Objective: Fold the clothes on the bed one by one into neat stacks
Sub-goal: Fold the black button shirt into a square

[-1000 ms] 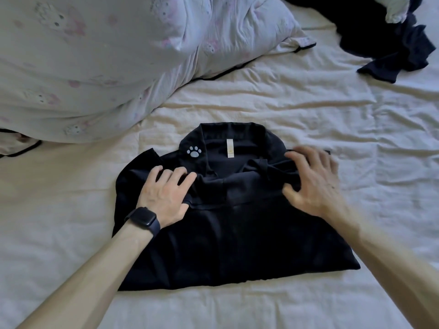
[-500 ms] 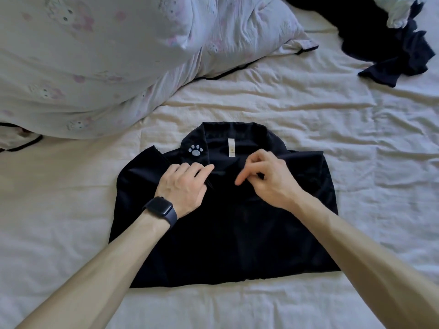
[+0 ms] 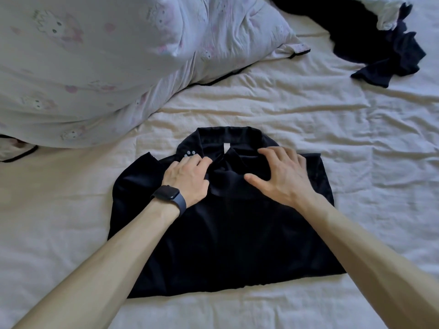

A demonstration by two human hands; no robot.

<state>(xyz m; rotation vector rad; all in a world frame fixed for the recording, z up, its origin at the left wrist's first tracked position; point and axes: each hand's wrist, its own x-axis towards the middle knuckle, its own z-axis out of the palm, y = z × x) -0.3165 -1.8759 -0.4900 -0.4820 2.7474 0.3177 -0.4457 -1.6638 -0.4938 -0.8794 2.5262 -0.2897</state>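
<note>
Pressing down on the black shirt, my right hand lies spread, fingers straight and apart, holding nothing. My left hand sits just beside it on the same shirt, fingers bent with their tips at a fold by the collar; I cannot tell whether they pinch the cloth. The shirt lies on the bed sheet under both hands, hem toward my wrists. A pale paw print shows just beyond the left fingertips. A dark watch wraps the left wrist. Well beyond the right hand lies a heap of dark clothes; beyond the left, a printed duvet.
</note>
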